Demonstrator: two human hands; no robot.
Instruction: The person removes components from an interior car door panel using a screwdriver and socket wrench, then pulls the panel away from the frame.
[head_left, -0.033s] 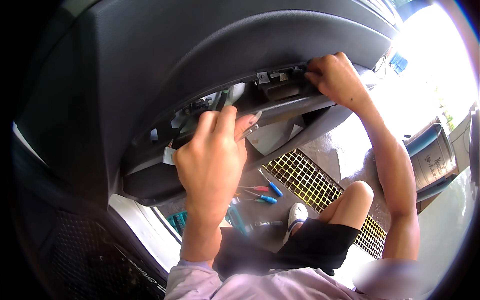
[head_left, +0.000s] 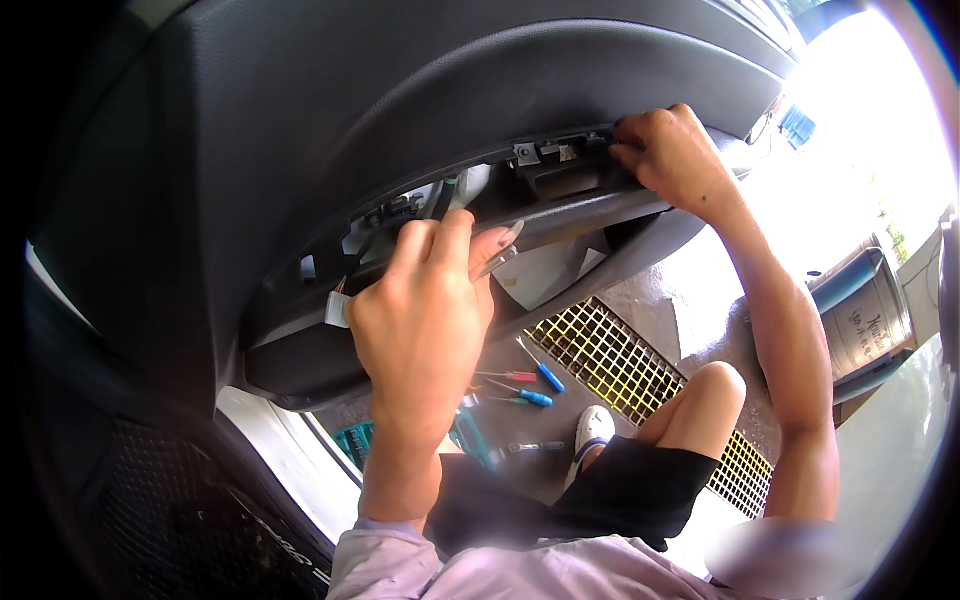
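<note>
In front of me is the dark inner door panel (head_left: 500,75) of a car, with a long opening along its armrest. My left hand (head_left: 420,310) is closed around a slim shiny metal tool (head_left: 500,262); only its end shows beside my thumb. Next to that hand hangs a white plug connector (head_left: 337,309) with wires. At the right end of the opening, the fingers of my right hand (head_left: 662,155) are bent and pinched together against the trim. What they grip, if anything, is hidden. A metal clip bracket (head_left: 526,155) sits in the opening between my hands.
Below on the floor lie a blue-handled screwdriver (head_left: 550,377), a red-handled one (head_left: 520,377), a ratchet wrench (head_left: 537,446) and a teal tool case (head_left: 357,442). A yellow-edged floor grate (head_left: 610,355) runs by my foot. A large bucket (head_left: 868,310) stands at the right.
</note>
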